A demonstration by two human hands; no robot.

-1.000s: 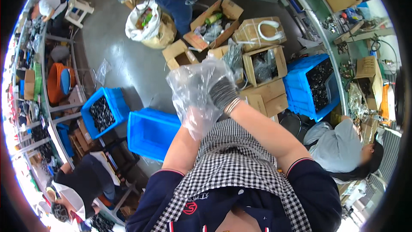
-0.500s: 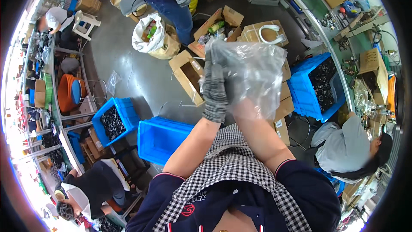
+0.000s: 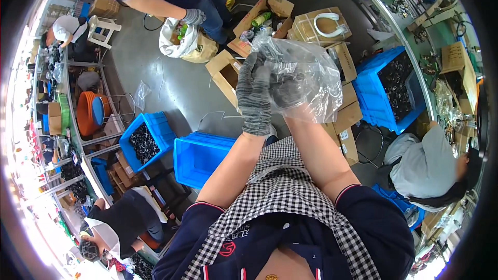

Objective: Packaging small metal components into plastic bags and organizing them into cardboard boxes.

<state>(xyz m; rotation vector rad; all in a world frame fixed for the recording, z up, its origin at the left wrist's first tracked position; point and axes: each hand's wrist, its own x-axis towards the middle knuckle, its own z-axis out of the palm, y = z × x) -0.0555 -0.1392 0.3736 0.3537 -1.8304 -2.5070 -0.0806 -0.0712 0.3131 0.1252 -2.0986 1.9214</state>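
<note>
A crinkled clear plastic bag [image 3: 322, 75] is held up in front of me. My left hand [image 3: 254, 93], in a grey knitted glove, is closed on the bag's left edge, with its fingers bent near the top corner. Behind or inside the film is my right hand [image 3: 288, 91], also gloved; which of the two I cannot tell. Its fingers look curled in against the plastic, though creases and glare partly hide them. The right wrist comes out below the bag's lower edge.
Below my hands at left are an empty blue crate [image 3: 199, 158] and a blue bin of black parts [image 3: 144, 142]. Another blue bin [image 3: 386, 91] stands right. Open cartons [image 3: 224, 75] and a white sack [image 3: 179, 44] lie ahead. A co-worker [image 3: 171, 0] stands beyond; others sit around.
The bag has shifted and spread to the right, and my right hand shows more plainly through it. My left fingers have curled. The co-worker ahead has moved left and reaches to the sack.
</note>
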